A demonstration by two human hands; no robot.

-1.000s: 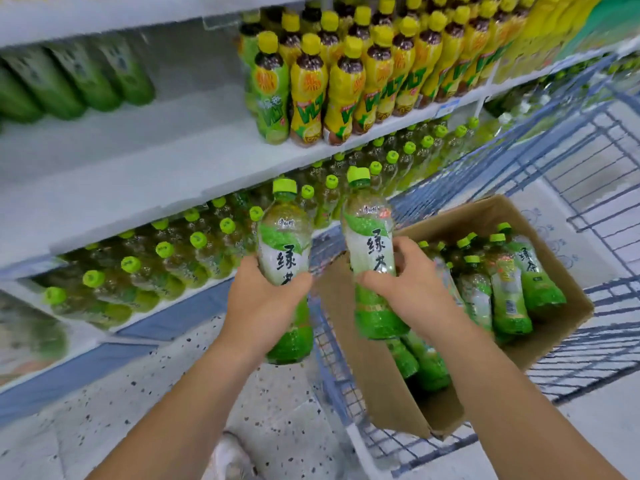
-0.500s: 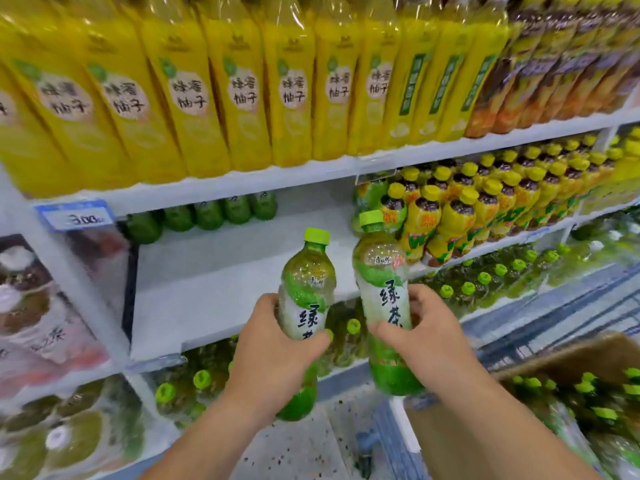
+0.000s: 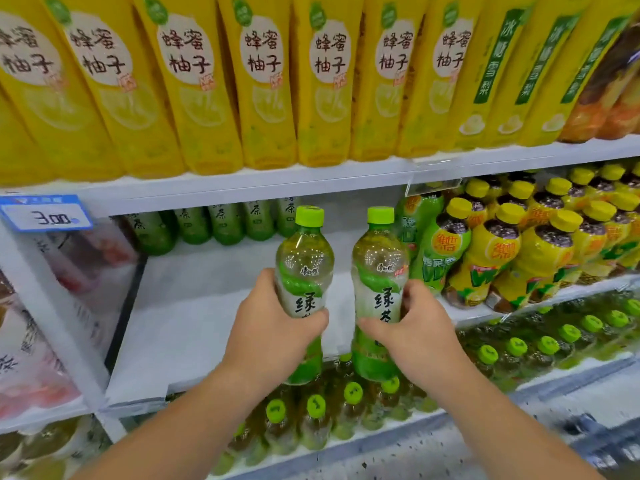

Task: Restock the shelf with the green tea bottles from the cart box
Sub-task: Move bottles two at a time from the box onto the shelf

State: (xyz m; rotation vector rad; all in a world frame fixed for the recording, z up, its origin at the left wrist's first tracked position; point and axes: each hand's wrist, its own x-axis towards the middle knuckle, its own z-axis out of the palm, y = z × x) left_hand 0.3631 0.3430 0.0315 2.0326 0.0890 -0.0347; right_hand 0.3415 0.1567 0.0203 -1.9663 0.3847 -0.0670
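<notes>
I hold two green tea bottles upright, side by side, in front of the middle shelf. My left hand (image 3: pixel 273 334) grips the left bottle (image 3: pixel 304 268) around its label. My right hand (image 3: pixel 412 327) grips the right bottle (image 3: pixel 379 271) the same way. Both have light green caps and white-green labels. The white shelf board (image 3: pixel 194 306) behind them is mostly bare, with a row of green tea bottles (image 3: pixel 214 225) standing at its back. The cart box is out of view.
Tall yellow honey-citron bottles (image 3: pixel 263 81) fill the shelf above. Yellow-capped drink bottles (image 3: pixel 512 251) crowd the right half of the middle shelf. Green-capped bottles (image 3: pixel 346 403) pack the shelf below. A blue price tag (image 3: pixel 45 213) hangs at left. A shelf divider (image 3: pixel 121 306) bounds the bare section.
Both hands have lifted the two bottles from over the cart box up to the middle shelf. My view has swung up and closer, and the box and cart have left the frame.
</notes>
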